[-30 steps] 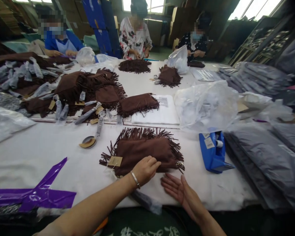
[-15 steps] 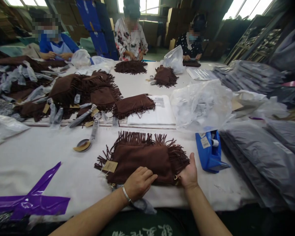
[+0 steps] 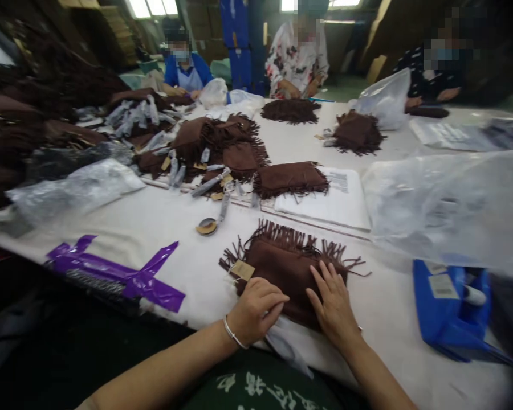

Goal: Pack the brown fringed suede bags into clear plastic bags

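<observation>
Bag (image 3: 277, 263) is best kept flat under open right hand (image 3: 336, 307); left hand (image 3: 257, 310) curled at 7 o'clock, grip unclear.

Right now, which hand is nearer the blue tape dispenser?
Right: the right hand lies on the fringed bag, left of the tape dispenser; the left hand is farther left.
</observation>
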A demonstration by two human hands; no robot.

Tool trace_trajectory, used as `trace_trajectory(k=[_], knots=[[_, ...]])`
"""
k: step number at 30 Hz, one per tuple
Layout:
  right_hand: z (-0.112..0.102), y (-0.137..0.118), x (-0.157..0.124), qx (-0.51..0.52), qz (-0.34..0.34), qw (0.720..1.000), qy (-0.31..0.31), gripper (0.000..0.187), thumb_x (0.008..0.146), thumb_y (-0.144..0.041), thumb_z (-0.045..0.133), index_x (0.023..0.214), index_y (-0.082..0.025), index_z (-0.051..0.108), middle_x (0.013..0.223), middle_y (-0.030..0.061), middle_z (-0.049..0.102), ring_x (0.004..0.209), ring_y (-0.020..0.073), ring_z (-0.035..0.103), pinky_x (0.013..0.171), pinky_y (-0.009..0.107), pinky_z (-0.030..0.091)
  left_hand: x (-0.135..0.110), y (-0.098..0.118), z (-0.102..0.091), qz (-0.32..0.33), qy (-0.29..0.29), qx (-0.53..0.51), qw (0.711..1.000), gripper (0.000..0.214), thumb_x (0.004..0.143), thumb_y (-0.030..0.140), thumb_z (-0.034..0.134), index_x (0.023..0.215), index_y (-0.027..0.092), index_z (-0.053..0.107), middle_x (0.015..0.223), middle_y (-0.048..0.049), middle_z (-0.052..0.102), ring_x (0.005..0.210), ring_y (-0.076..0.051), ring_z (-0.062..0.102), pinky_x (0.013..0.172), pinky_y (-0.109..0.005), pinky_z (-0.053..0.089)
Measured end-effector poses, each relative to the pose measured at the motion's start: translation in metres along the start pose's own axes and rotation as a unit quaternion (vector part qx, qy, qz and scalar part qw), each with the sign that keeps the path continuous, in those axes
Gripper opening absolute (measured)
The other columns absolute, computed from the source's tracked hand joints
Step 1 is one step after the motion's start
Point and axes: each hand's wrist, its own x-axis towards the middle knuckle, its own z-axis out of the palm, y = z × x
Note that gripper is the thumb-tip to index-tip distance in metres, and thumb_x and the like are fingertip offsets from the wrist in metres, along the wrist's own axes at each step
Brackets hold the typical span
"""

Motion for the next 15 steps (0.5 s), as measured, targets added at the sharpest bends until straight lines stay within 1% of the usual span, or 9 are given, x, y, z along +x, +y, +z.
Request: trace_trajectory(k=[2,4,6,8,9,10,11,13,15], knots=[[-0.004,-0.019,0.001,0.032,-0.041,0.998,-0.032,0.050,0.094,-0.036,0.038,0.141,-0.026,0.029,0.148,0.0049,0.028,0.138,0.0284,0.015,0.109,0.058,0.017,-0.024,-0.016,-0.024,-0.094,0.085,0.004,0.992,0.022,0.089,0.022,0.047,0.104,0.021,0.063,0.098,-0.0062,0.066,0.096,-0.018,0.057,0.093,-0.038,0.039],[-0.005,-0.046,0.002,0.061,-0.086,0.992,-0.071,0.056,0.092,-0.038,0.042,0.143,-0.026,0.024,0.148,0.0048,0.028,0.138,0.0282,0.015,0.110,0.057,0.017,-0.048,-0.032,-0.041,-0.212,0.137,-0.009,0.968,0.021,0.088,0.027,0.050,0.102,0.021,0.065,0.098,-0.0058,0.067,0.094,-0.018,0.059,0.090,-0.035,0.042],[0.001,-0.074,0.001,0.072,-0.140,0.981,-0.117,0.071,0.086,-0.041,0.052,0.145,-0.023,0.018,0.149,0.0068,0.024,0.138,0.0298,0.013,0.110,0.056,0.019,-0.065,-0.046,-0.048,-0.340,0.146,-0.071,0.926,0.026,0.087,0.035,0.050,0.102,0.019,0.064,0.092,-0.0053,0.068,0.076,-0.016,0.063,0.076,-0.031,0.049],[0.013,-0.092,0.000,0.058,-0.190,0.968,-0.156,0.080,0.081,-0.036,0.058,0.146,-0.021,0.014,0.150,0.0082,0.022,0.138,0.0306,0.013,0.109,0.055,0.021,-0.074,-0.055,-0.048,-0.444,0.131,-0.164,0.871,0.033,0.086,0.041,0.049,0.102,0.016,0.062,0.087,-0.0052,0.070,0.055,-0.012,0.061,0.058,-0.025,0.048],[0.021,-0.096,-0.001,0.044,-0.202,0.964,-0.165,0.080,0.080,-0.031,0.058,0.146,-0.020,0.014,0.150,0.0087,0.022,0.138,0.0303,0.014,0.109,0.055,0.023,-0.076,-0.057,-0.046,-0.479,0.122,-0.212,0.843,0.036,0.085,0.044,0.049,0.102,0.015,0.062,0.088,-0.0061,0.070,0.050,-0.011,0.060,0.051,-0.023,0.046],[0.028,-0.097,-0.002,0.027,-0.204,0.964,-0.165,0.079,0.079,-0.026,0.056,0.146,-0.019,0.015,0.150,0.0092,0.022,0.137,0.0300,0.015,0.108,0.054,0.024,-0.078,-0.059,-0.045,-0.505,0.115,-0.259,0.816,0.039,0.085,0.046,0.048,0.102,0.014,0.061,0.090,-0.0080,0.071,0.050,-0.012,0.062,0.048,-0.022,0.044],[0.035,-0.094,-0.004,0.009,-0.202,0.966,-0.160,0.078,0.078,-0.021,0.054,0.146,-0.018,0.016,0.150,0.0100,0.022,0.137,0.0299,0.016,0.107,0.054,0.026,-0.078,-0.059,-0.043,-0.522,0.109,-0.304,0.789,0.041,0.085,0.048,0.048,0.101,0.012,0.062,0.093,-0.0104,0.071,0.056,-0.014,0.065,0.048,-0.021,0.044],[0.045,-0.085,-0.006,-0.022,-0.193,0.971,-0.141,0.077,0.076,-0.013,0.050,0.145,-0.016,0.017,0.149,0.0122,0.024,0.136,0.0311,0.021,0.105,0.052,0.030,-0.079,-0.058,-0.043,-0.537,0.104,-0.385,0.744,0.045,0.084,0.050,0.051,0.101,0.010,0.062,0.099,-0.0151,0.070,0.075,-0.020,0.070,0.054,-0.022,0.049],[0.049,-0.076,-0.005,-0.041,-0.191,0.971,-0.134,0.075,0.076,-0.008,0.046,0.145,-0.017,0.019,0.144,0.0144,0.034,0.127,0.0328,0.036,0.099,0.051,0.038,-0.081,-0.055,-0.044,-0.534,0.100,-0.442,0.713,0.049,0.081,0.053,0.055,0.102,0.009,0.062,0.102,-0.0179,0.068,0.088,-0.024,0.068,0.064,-0.027,0.053]])
